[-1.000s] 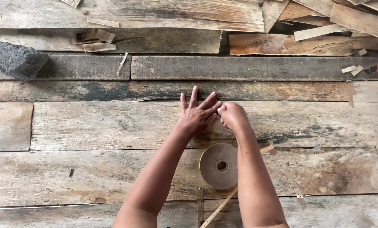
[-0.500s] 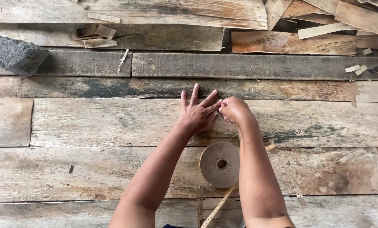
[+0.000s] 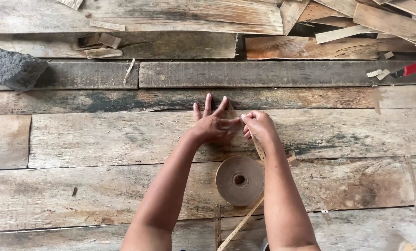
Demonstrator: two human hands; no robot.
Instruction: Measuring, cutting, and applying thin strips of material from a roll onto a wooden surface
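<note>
Both hands meet just beyond the roll of brown tape, out over the weathered planks. The left hand lies spread, fingers fanned and open, palm down, pressing on the wood where the tape strip ends. The right hand is curled nearly closed, its fingertips pinching the strip just beside the left hand's thumb. From that pinch the strip runs back toward the person, past the right edge of the roll (the forearm hides part of it), and a loose length trails off below the roll.

By my reading, the strip is pulled out and is being laid down across a seam between boards; it is not yet smoothed flat along its length, and it is not cut, so pressing and trimming look to be what is left. Short taped pieces already sit on the boards below the roll.

Farther off, up and left of the roll, a dark grey stone rests on a plank; up and right lie wood offcuts and a red-handled tool.
</note>
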